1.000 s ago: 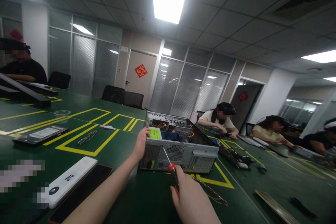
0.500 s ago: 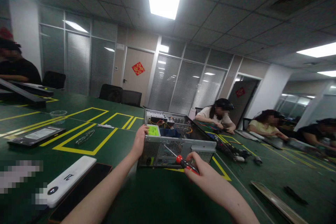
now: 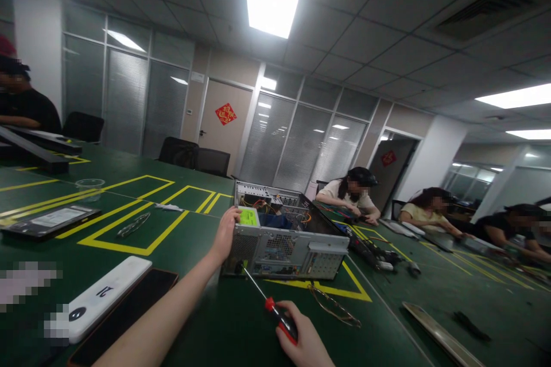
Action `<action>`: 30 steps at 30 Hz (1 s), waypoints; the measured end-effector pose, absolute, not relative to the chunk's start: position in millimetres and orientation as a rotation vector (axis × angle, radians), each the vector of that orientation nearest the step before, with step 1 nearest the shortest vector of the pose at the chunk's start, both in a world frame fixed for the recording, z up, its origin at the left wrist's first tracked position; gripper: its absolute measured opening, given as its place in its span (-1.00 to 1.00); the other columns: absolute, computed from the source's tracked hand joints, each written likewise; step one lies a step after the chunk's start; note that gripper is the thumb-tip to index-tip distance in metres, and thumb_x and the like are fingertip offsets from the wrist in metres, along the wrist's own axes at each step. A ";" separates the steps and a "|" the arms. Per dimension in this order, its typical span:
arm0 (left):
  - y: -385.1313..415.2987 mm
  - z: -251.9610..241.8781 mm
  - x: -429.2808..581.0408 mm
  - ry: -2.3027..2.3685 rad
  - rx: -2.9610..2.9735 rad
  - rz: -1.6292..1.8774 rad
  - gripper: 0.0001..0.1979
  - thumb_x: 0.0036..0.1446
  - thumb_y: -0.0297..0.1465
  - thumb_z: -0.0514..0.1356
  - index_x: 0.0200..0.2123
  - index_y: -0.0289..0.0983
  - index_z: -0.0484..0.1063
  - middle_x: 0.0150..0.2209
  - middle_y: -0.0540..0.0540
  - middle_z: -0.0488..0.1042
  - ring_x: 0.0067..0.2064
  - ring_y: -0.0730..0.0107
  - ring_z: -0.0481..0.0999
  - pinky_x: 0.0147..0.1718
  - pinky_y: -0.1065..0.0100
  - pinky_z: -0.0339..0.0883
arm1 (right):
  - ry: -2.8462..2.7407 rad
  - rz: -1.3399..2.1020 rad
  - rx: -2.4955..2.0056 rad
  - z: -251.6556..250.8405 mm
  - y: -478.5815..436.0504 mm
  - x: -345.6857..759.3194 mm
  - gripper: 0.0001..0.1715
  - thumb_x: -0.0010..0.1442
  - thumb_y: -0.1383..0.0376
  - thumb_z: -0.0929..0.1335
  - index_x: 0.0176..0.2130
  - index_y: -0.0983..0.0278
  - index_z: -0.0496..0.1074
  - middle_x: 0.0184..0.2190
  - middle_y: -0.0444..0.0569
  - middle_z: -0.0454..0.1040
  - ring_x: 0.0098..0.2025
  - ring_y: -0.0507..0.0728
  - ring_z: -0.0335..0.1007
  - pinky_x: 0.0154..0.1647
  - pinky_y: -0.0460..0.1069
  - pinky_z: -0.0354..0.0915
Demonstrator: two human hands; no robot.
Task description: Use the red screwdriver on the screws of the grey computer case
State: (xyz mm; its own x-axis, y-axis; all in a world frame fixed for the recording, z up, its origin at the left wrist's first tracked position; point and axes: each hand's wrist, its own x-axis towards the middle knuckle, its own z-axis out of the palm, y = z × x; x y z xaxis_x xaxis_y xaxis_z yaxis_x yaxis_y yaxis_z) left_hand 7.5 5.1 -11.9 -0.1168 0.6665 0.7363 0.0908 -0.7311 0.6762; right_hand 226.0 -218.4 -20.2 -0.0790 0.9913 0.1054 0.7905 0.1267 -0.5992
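An opened computer case (image 3: 327,243) lies on the green table with its rear panel towards me. Inside its left corner sits a power supply with a yellow-green label (image 3: 248,217), with cables beside it. My left hand (image 3: 224,233) grips the case's left edge by that label, fingers bent over the top. In my right hand (image 3: 299,330) is a screwdriver (image 3: 279,315) with a red and black handle. Its shaft slants up and left, the tip at the lower left of the rear panel, near the power socket. Whether the tip touches a screw I cannot tell.
To the left lie a hard drive (image 3: 49,221), a plastic cup (image 3: 89,188), a white device (image 3: 109,295) and a dark phone (image 3: 129,321). A thin cable (image 3: 333,305) lies in front of the case. On the right are a metal strip (image 3: 439,330), dark cables and several people.
My right hand has moved down and left with the screwdriver, whose tip went from the panel's upper middle to its lower left. My left hand keeps its place on the case.
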 end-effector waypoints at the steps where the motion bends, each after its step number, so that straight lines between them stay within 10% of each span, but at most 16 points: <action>1: 5.4 -12.3 7.6 0.835 1.747 1.906 -0.48 0.36 -0.01 -0.18 -0.31 -0.19 0.40 0.00 -0.20 0.53 0.27 0.10 0.36 0.30 0.01 0.20 | -1.922 0.528 -1.704 -22.7 -217.7 224.1 -0.56 0.14 0.31 0.33 0.03 0.19 0.43 -0.19 -0.02 0.60 -0.15 0.18 0.53 -0.09 0.00 0.30; 20: 8.1 -13.6 7.8 0.815 1.739 1.919 -0.51 0.36 -0.03 -0.16 -0.27 -0.19 0.43 0.03 -0.21 0.52 0.28 0.12 0.37 0.32 0.02 0.19 | -1.866 0.204 -1.404 -34.0 -215.5 233.8 -0.65 0.20 0.25 0.35 -0.01 0.14 0.55 -0.10 0.05 0.61 -0.12 0.20 0.59 -0.08 0.02 0.47; 30: 5.6 -10.9 8.1 0.815 1.765 1.891 -0.53 0.37 -0.09 -0.17 -0.29 -0.19 0.42 0.02 -0.19 0.54 0.27 0.13 0.37 0.30 0.03 0.22 | -1.589 -0.313 -1.172 59.3 -236.8 227.1 -0.79 0.23 0.15 0.42 -0.15 0.17 0.51 -0.12 0.07 0.65 -0.11 0.25 0.62 -0.09 0.09 0.54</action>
